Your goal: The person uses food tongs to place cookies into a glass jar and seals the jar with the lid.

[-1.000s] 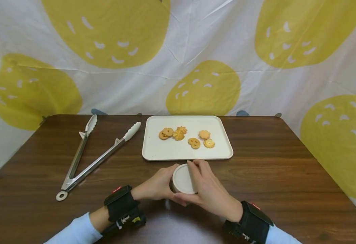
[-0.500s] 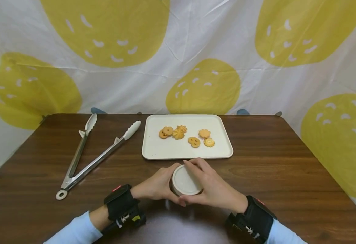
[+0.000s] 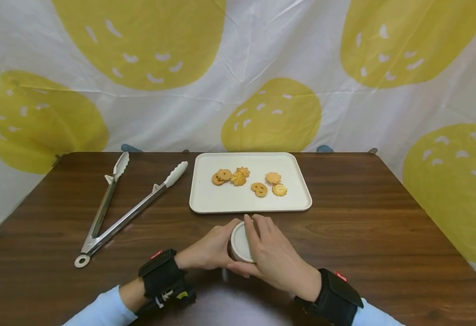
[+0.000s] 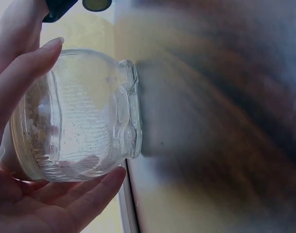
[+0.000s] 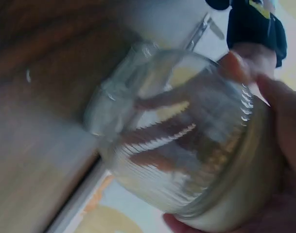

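In the head view, both hands are around a glass jar with an off-white round lid [image 3: 239, 243], near the front middle of the table. My left hand [image 3: 207, 249] holds the jar from its left side. In the left wrist view the clear, ribbed jar [image 4: 87, 116] stands with its scalloped base close to the tabletop, and its fingers curl behind the glass. My right hand [image 3: 280, 258] grips the lid from the right, thumb at the near side and fingers at the far side. The right wrist view is blurred, with the lid [image 5: 250, 179] partly covered by that hand.
Behind the jar lies an off-white tray [image 3: 205, 203] with several cookies [image 3: 238, 177]. Metal tongs [image 3: 125, 219] with pale tips lie spread on the left of the wooden table [image 3: 372, 226]. A cloth with yellow shapes [image 3: 274, 115] hangs beyond the table.
My right hand turned one way about the lid, then back again, its wrist swinging down to the right and then returning. The left hand and the jar stayed nearly in place.
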{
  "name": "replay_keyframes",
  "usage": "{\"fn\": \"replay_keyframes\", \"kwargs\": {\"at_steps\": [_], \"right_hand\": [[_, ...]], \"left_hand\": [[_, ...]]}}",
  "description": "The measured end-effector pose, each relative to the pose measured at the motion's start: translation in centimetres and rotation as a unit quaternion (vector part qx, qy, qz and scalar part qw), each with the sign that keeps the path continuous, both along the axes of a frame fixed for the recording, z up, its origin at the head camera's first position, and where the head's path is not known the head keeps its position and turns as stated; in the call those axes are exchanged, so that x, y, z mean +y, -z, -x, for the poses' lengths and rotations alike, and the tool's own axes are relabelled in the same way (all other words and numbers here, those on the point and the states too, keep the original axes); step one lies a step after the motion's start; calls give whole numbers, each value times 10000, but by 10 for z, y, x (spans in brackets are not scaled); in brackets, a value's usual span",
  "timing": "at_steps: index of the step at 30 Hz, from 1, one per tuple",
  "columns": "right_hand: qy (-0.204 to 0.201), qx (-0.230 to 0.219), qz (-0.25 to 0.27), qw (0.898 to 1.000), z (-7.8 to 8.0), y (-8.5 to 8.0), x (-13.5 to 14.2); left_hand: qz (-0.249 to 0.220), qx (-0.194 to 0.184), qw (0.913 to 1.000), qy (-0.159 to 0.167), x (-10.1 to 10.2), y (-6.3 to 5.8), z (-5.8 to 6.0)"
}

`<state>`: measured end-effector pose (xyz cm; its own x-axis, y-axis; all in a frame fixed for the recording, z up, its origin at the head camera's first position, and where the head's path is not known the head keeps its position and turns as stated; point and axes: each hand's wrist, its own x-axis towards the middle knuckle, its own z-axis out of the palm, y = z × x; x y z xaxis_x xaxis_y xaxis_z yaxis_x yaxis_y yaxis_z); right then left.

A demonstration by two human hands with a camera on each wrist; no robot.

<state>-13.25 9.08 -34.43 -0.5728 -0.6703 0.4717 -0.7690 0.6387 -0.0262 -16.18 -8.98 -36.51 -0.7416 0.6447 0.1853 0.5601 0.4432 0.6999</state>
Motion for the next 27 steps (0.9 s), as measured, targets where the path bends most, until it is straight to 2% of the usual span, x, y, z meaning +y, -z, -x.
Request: {"fn": "replay_keyframes", "kwargs": {"at_steps": [2, 5, 9, 12, 16, 18, 22, 25, 27], "right_hand": [[81, 136, -96, 9998, 0, 2, -3], [-89, 62, -104, 9999, 3, 3, -1], [-755, -279, 25, 9968, 10, 1, 8], [-1276, -667, 117, 9895, 17, -2, 14], [-1632, -869, 132, 9827, 22, -6, 17], [-1623, -768, 120, 9837, 22, -8, 17], [-1248, -473, 23, 9911, 19, -8, 16], [-954, -469, -73, 9943, 17, -6, 16], [-940, -572, -99, 9939, 17, -6, 16]], "left_hand": [[-15, 45, 10000, 20, 0, 0, 0], [-100, -87, 9999, 75, 0, 1, 0], [-38, -248, 9996, 104, -1, 1, -1], [31, -328, 9994, 140, -1, 1, -2], [-2, -457, 9988, 164, -1, 1, -4], [-14, -519, 9985, 141, -1, 0, -3], [46, -521, 9986, 89, -1, -1, -3], [65, -548, 9984, 86, -1, -2, -2], [42, -604, 9981, 82, -1, -1, -2]]}}
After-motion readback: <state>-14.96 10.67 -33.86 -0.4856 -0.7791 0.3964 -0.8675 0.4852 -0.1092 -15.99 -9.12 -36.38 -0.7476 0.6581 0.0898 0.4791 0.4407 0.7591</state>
